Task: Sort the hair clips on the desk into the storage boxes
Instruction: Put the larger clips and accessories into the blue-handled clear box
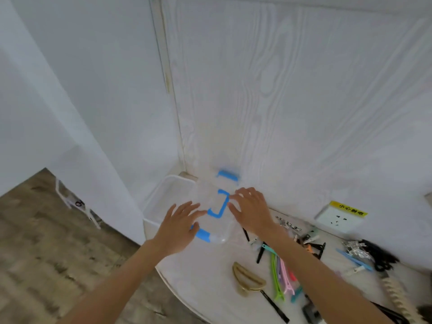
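Observation:
A clear storage box [211, 202] with blue latches and a blue lid handle [219, 205] stands at the desk's far left corner. My left hand [178, 226] lies on the lid's near left side with fingers spread straight. My right hand [251, 210] touches the lid's right side, fingers spread and slightly bent. A second, open white box [163, 195] sits just left of it. Hair clips lie scattered to the right: a gold claw clip [246, 280], several long coloured clips [284, 279], black clips [260, 251] and a dark pile [371, 253].
A white wall with wood grain rises right behind the desk. A wall socket [340, 218] with a yellow label sits at the back right. The round desk edge [168, 280] drops to a wooden floor on the left. A rope-like band [395, 293] lies at the right.

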